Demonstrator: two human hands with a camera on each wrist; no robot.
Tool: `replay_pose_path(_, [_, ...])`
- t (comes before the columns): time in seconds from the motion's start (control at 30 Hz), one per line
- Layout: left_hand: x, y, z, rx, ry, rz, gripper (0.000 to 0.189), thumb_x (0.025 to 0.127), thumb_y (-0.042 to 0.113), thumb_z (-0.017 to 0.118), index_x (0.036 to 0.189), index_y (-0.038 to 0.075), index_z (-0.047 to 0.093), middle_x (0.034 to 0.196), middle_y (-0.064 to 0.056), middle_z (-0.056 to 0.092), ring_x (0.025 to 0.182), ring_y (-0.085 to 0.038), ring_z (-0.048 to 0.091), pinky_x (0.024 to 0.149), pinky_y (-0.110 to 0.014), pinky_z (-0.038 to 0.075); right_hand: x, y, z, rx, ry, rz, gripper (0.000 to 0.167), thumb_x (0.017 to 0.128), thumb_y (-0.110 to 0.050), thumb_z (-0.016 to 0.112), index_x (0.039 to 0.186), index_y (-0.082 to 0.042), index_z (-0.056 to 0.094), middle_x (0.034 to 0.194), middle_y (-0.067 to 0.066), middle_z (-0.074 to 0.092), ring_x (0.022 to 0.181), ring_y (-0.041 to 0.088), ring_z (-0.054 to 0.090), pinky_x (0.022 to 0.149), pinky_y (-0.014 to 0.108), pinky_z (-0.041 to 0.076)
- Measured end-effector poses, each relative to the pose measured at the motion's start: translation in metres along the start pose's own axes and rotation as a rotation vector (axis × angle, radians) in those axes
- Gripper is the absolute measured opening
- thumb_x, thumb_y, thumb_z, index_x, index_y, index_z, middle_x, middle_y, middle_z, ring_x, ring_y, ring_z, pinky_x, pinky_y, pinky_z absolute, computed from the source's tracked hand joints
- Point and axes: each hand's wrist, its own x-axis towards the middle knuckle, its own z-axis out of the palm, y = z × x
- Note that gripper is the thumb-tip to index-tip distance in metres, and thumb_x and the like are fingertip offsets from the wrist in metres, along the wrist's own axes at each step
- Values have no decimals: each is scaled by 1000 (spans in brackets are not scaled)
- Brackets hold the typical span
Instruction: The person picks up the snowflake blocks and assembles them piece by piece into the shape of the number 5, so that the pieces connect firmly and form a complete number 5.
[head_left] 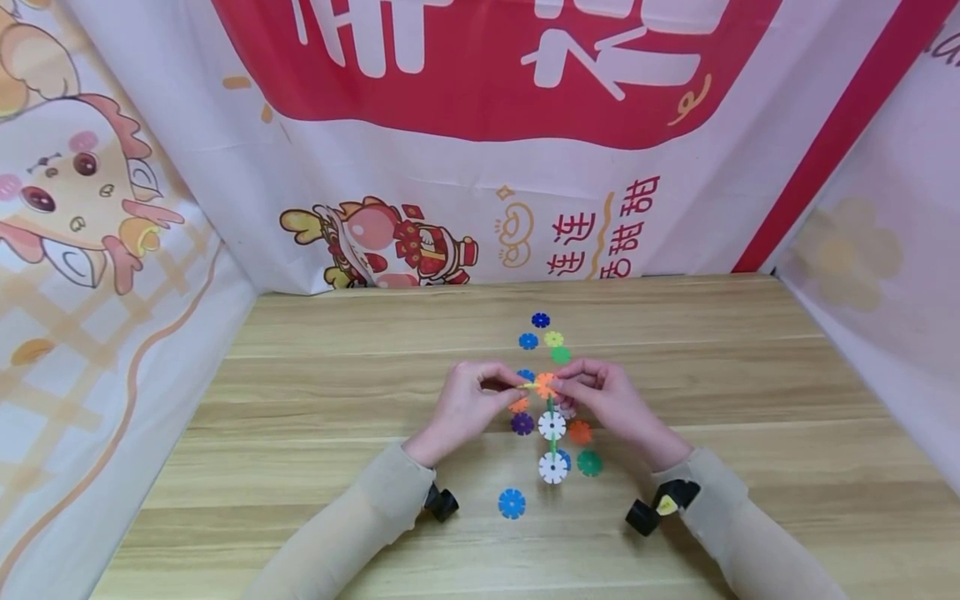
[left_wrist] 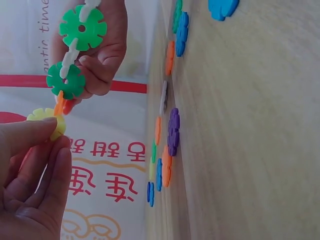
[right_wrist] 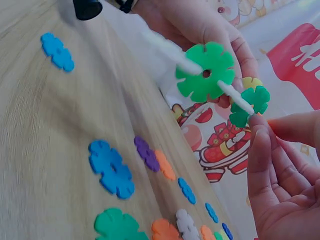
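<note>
A chain of slotted plastic snowflake discs hangs above the table between the hands. Its near end has two white discs, which alternate with two green discs. An orange disc follows at the upper end, edge-on in the left wrist view. My left hand pinches a yellow disc between thumb and fingertips, right at the orange disc's edge. My right hand pinches the orange disc, mostly hidden behind the fingertips in the right wrist view.
Loose discs lie flat on the wooden table under and beyond the chain: a blue disc nearest, a purple disc, a dark green disc, an orange-red disc and a dark blue disc farthest. Printed cloth walls the back and sides.
</note>
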Motion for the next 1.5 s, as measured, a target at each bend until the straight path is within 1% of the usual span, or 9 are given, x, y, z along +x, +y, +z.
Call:
replay_pose_path(0.17, [-1, 2, -1, -36, -8, 13, 8, 89, 0, 78, 93, 7, 78, 91, -2, 75, 81, -11, 70, 75, -41, 61, 0, -2, 1, 5, -10, -14, 22, 102, -18, 66, 113, 1, 66, 97, 16, 71, 85, 28, 67, 82, 39, 60])
replay_pose_path(0.37, [1, 2, 0, -40, -21, 55, 7, 89, 1, 79, 92, 8, 77, 91, -2, 75, 81, -12, 70, 74, -39, 61, -4, -3, 3, 37, -1, -28, 20, 101, -15, 66, 112, 2, 66, 92, 16, 70, 77, 21, 65, 76, 36, 61])
replay_pose_path(0.57, [2, -1, 1, -36, -33, 47, 8, 88, 1, 79, 92, 8, 77, 91, -1, 75, 82, -11, 70, 76, -37, 61, -4, -2, 4, 55, 10, -5, 20, 100, -14, 68, 111, 2, 66, 94, 16, 70, 79, 22, 66, 78, 36, 61])
replay_pose_path(0.77, [6, 0, -2, -4, -81, 3, 12, 88, 2, 80, 97, 9, 77, 94, 5, 73, 86, -10, 69, 83, -37, 59, -3, 4, 1, 48, 18, 12, 24, 100, -17, 69, 113, 2, 66, 97, 16, 71, 81, 23, 67, 80, 36, 60])
replay_pose_path(0.9, [7, -2, -9, 7, -127, -39, 22, 88, 6, 80, 109, 8, 75, 106, -2, 74, 98, -19, 70, 90, -40, 57, 0, 6, -5, 41, 20, -3, 28, 99, -21, 70, 115, 2, 67, 97, 16, 71, 80, 22, 67, 80, 36, 60])
replay_pose_path(1.03, [8, -9, -15, 56, -166, -68, 31, 88, 10, 81, 117, 5, 73, 115, -9, 72, 106, -27, 68, 94, -42, 55, 0, 5, -12, 23, 34, -30, 31, 99, -24, 71, 115, 3, 68, 99, 15, 71, 82, 22, 67, 80, 36, 60])
replay_pose_path(1.2, [14, -18, -18, 159, -220, -109, 34, 87, 11, 82, 119, 4, 72, 115, -8, 72, 106, -22, 67, 93, -35, 55, 0, 2, -16, 9, 29, -54, 32, 99, -26, 70, 114, 2, 68, 102, 15, 71, 86, 24, 68, 84, 39, 59])
replay_pose_path(1.37, [22, -22, -16, 251, -288, -166, 37, 87, 13, 83, 122, 8, 73, 117, -5, 72, 104, -18, 66, 90, -32, 55, 0, 1, -16, 9, 26, -45, 29, 99, -25, 70, 113, 1, 69, 101, 16, 71, 87, 25, 68, 85, 40, 59])
replay_pose_path(1.5, [29, -24, -13, 300, -340, -204, 38, 86, 14, 84, 122, 8, 73, 114, -4, 72, 100, -17, 65, 88, -31, 54, 1, 0, -16, 7, 25, -42, 28, 100, -23, 69, 112, 2, 69, 100, 16, 71, 87, 25, 68, 85, 40, 59])
